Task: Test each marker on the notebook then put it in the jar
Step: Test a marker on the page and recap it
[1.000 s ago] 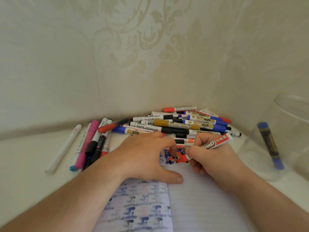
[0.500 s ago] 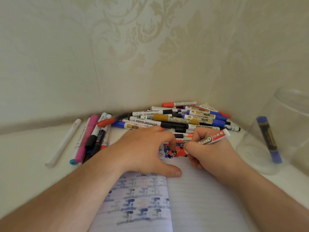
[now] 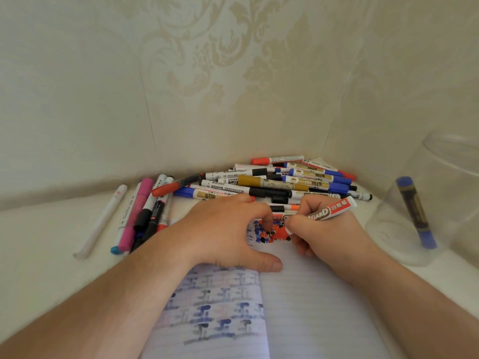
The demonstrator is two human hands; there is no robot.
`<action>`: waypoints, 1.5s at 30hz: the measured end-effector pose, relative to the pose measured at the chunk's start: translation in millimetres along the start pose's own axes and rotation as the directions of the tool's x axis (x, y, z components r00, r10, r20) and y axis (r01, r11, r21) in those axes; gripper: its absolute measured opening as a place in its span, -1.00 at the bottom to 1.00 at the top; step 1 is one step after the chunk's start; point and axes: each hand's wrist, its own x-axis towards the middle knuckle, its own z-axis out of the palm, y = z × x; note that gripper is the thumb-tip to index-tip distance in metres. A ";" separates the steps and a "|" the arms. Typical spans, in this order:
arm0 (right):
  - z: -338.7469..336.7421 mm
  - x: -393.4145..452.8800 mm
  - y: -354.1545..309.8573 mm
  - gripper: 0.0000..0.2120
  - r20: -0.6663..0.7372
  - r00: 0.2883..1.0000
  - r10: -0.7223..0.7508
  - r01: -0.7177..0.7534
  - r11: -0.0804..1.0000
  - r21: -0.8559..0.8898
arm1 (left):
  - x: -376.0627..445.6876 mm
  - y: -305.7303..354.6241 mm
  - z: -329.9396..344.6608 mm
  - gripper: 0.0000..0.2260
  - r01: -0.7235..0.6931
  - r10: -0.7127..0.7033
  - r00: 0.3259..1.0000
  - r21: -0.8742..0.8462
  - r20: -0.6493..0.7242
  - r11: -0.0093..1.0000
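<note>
Marker pile (image 3: 274, 182) behind notebook (image 3: 311, 301)

Red scribble (image 3: 281, 233) slightly larger

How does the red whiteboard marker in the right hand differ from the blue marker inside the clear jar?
The red-and-white whiteboard marker is gripped by the right hand, tip on the lined notebook; the blue marker leans untouched inside the clear plastic jar.
The red one slants low over the page; the blue one stands steeper.
The red one's body is mostly white and red; the blue one's is dark with blue ends.
Both are thick markers.
</note>
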 end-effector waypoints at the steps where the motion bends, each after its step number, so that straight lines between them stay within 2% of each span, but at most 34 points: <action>1: 0.0 0.0 0.1 -0.78 0.003 1.000 -0.007 0.007 1.000 -0.008 | -0.3 0.4 -0.5 -0.39 0.001 -0.001 1.000 -0.001 0.001 1.000; 5: 0.6 -1.0 -1.1 -0.80 0.035 0.999 -0.017 0.019 0.999 -0.046 | -1.2 1.1 -1.3 -0.40 0.006 -0.006 1.000 -0.002 0.013 1.000; 11: -0.2 2.7 3.2 -0.75 -0.009 1.000 0.017 -0.017 1.000 0.005 | -2.3 2.2 -2.4 -0.39 0.011 -0.011 1.000 -0.007 0.023 1.000; 14: 0.7 2.1 3.6 -0.80 0.003 1.000 -0.002 0.002 1.000 -0.017 | -3.1 2.9 -3.0 -0.39 0.011 -0.011 1.000 -0.009 0.025 1.000; 17: 0.7 2.1 3.7 -0.74 0.030 0.999 -0.014 0.014 1.000 0.008 | -3.6 3.8 -3.7 -0.36 0.010 -0.010 1.000 -0.010 0.030 1.000; 19: -1.0 3.2 3.9 -0.67 0.015 1.000 -0.024 0.022 0.996 0.088 | -5.4 4.0 -4.4 -0.35 -0.008 0.008 1.000 -0.053 0.006 0.999; 21: -6.2 5.3 3.8 -0.66 -0.036 0.998 -0.047 0.055 0.959 0.279 | -6.4 3.2 -5.5 -0.45 -0.001 -0.009 0.999 -0.250 -0.037 0.968; 23: -13.8 7.1 2.7 -0.68 -0.057 0.995 -0.076 0.095 0.862 0.497 | -4.1 -2.0 -5.3 -0.67 -0.013 -0.043 0.993 -0.458 -0.111 0.889; 26: -18.8 6.5 -0.4 -0.68 -0.041 0.994 -0.100 0.103 0.758 0.644 | -1.4 -6.9 -6.2 -0.76 -0.056 -0.063 0.979 -0.546 -0.196 0.836; 31: -14.3 3.2 -4.7 -0.83 -0.017 0.995 -0.103 0.087 0.731 0.676 | -2.8 -2.9 -5.6 -0.82 -0.083 -0.028 0.985 -0.607 -0.171 0.790; 35: -13.4 2.5 -4.0 -0.87 -0.012 0.995 -0.096 0.081 0.762 0.642 | -1.9 -2.7 -2.8 -0.87 -0.118 -0.004 0.980 -0.606 -0.196 0.786; 45: -13.0 3.9 -3.6 -0.75 -0.002 0.998 -0.061 0.049 0.774 0.631 | 0.4 -5.6 -1.0 -0.85 -0.119 0.001 0.977 -0.544 -0.212 0.830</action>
